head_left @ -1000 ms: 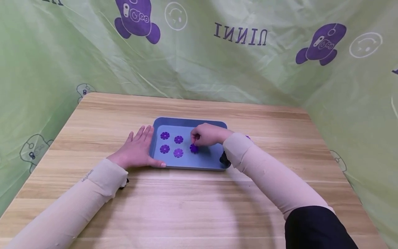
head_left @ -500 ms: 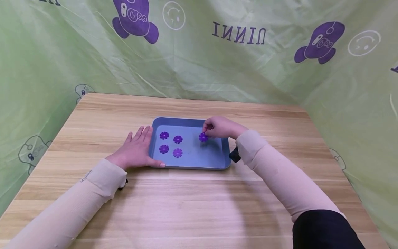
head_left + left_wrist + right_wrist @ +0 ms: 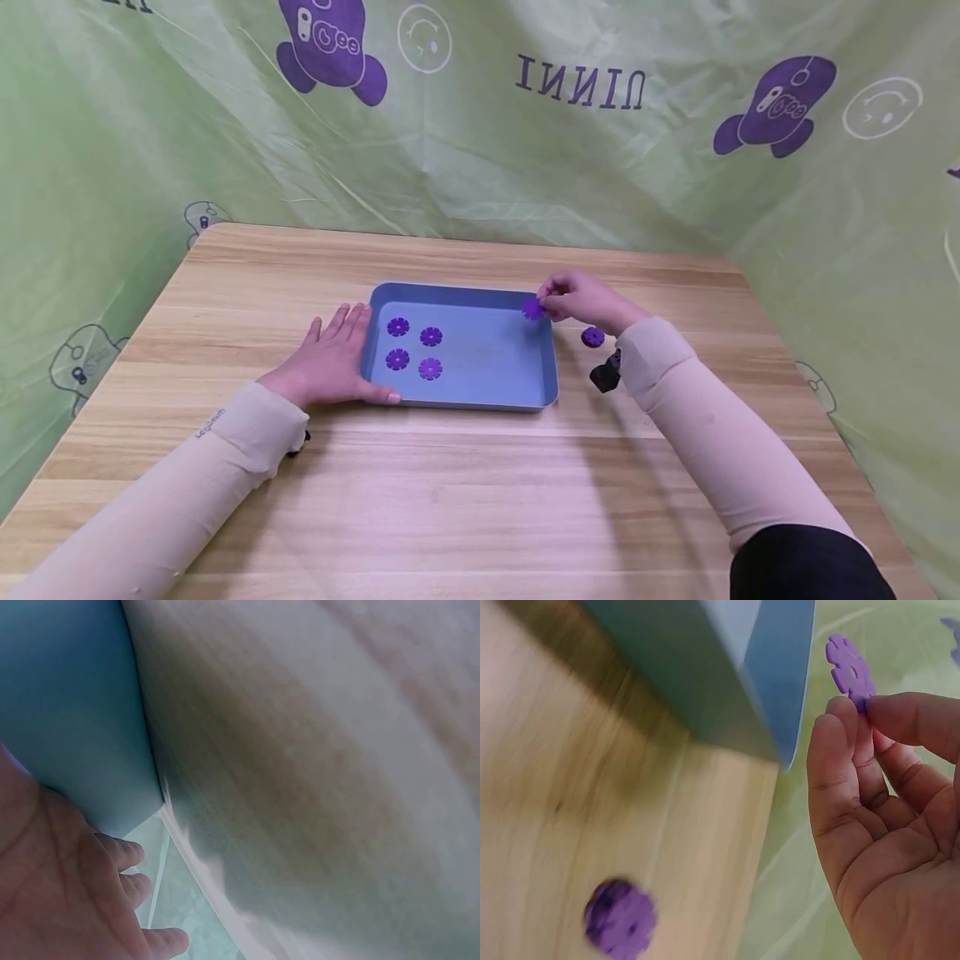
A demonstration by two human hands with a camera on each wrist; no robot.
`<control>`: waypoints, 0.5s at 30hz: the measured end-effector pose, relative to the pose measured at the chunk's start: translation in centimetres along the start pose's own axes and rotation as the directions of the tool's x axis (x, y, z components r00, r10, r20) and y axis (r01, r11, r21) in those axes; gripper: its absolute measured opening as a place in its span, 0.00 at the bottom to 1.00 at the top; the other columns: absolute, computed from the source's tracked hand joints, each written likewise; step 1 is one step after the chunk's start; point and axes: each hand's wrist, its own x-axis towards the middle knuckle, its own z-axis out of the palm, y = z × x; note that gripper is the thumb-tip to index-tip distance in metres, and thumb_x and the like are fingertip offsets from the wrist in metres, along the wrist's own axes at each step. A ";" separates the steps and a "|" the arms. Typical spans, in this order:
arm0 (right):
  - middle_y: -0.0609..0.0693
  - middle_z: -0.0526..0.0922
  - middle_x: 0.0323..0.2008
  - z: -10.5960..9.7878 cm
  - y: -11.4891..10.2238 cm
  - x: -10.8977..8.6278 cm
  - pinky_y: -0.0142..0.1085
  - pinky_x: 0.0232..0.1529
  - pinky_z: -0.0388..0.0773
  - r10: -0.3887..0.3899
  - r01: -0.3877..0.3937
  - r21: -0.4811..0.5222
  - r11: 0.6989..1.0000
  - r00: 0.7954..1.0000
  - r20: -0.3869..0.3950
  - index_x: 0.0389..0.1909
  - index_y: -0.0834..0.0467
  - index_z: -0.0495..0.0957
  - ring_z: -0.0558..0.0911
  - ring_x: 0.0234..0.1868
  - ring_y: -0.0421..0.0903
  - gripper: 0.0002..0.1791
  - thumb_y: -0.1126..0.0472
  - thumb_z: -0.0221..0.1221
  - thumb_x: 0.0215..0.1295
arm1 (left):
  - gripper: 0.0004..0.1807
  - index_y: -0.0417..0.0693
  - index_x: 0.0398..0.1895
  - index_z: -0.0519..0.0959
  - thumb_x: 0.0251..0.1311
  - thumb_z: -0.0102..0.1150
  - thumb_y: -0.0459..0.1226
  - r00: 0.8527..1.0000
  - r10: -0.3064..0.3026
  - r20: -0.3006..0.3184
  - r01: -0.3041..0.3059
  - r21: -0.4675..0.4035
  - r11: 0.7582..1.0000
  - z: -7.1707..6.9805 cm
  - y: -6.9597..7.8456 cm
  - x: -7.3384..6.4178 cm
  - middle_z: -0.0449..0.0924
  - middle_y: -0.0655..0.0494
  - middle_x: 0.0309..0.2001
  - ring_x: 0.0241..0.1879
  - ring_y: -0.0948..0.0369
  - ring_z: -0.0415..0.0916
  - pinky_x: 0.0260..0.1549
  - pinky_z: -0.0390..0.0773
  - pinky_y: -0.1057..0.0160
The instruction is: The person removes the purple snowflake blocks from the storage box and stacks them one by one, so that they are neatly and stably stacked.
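Between thumb and fingers, my right hand (image 3: 581,298) pinches a purple notched disc (image 3: 850,669), a snowflake-shaped building piece, above the tray's far right corner. The blue tray (image 3: 495,367) lies on the table with several purple discs (image 3: 397,359) flat in its left half, in two rows. My left hand (image 3: 330,358) rests spread against the tray's left side, its thumb along the front rim. In the left wrist view the palm (image 3: 52,877) touches the blue wall. To the right of the tray, a small stack of purple discs (image 3: 592,337) sits on the wood, close under the right wrist.
The wooden table (image 3: 450,500) reaches well beyond the tray on all sides. Green printed cloth (image 3: 480,167) hangs behind and at both sides of it. A black wrist camera (image 3: 606,372) hangs under the right wrist, near the stack.
My right hand has lifted the disc from the tray's middle and carried it right and away to the far right corner. The stack beside the tray has come into view. The left hand stays put.
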 end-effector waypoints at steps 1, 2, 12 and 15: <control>0.58 0.82 0.39 -0.3 0.4 -0.2 0.49 0.53 0.83 0.008 -0.008 0.016 1.000 1.000 -0.009 0.47 0.73 0.77 0.82 0.42 0.52 0.09 0.70 0.52 0.76 | 0.85 0.29 0.80 0.33 0.40 0.64 0.79 1.000 0.000 -0.001 0.000 -0.001 1.000 -0.1 0.1 0.0 0.31 0.32 0.81 0.80 0.37 0.26 0.73 0.29 0.32; 0.58 0.82 0.39 -0.7 0.8 -0.4 0.48 0.53 0.83 0.016 -0.016 0.029 0.999 1.000 -0.018 0.47 0.74 0.77 0.82 0.42 0.52 0.09 0.70 0.52 0.77 | 0.84 0.29 0.80 0.33 0.41 0.65 0.79 1.000 0.000 -0.002 0.000 -0.002 1.000 -0.1 0.1 0.0 0.31 0.32 0.81 0.80 0.37 0.26 0.73 0.29 0.32; 0.53 0.81 0.38 -3.3 4.0 -2.5 0.36 0.47 0.83 0.102 -0.094 0.113 0.989 0.992 -0.067 0.49 0.75 0.73 0.81 0.39 0.47 0.09 0.70 0.51 0.78 | 0.84 0.28 0.80 0.34 0.41 0.65 0.78 1.000 0.002 -0.005 -0.002 -0.010 1.000 -0.2 0.4 -0.2 0.32 0.32 0.81 0.80 0.36 0.27 0.72 0.29 0.32; 0.52 0.81 0.38 -3.8 4.5 -3.0 0.33 0.45 0.83 0.119 -0.110 0.128 0.986 0.991 -0.066 0.50 0.75 0.72 0.80 0.39 0.43 0.10 0.70 0.51 0.78 | 0.83 0.28 0.80 0.35 0.41 0.66 0.78 1.000 -0.002 -0.010 0.002 -0.014 1.000 -0.2 0.5 -0.4 0.33 0.31 0.81 0.80 0.36 0.28 0.72 0.29 0.31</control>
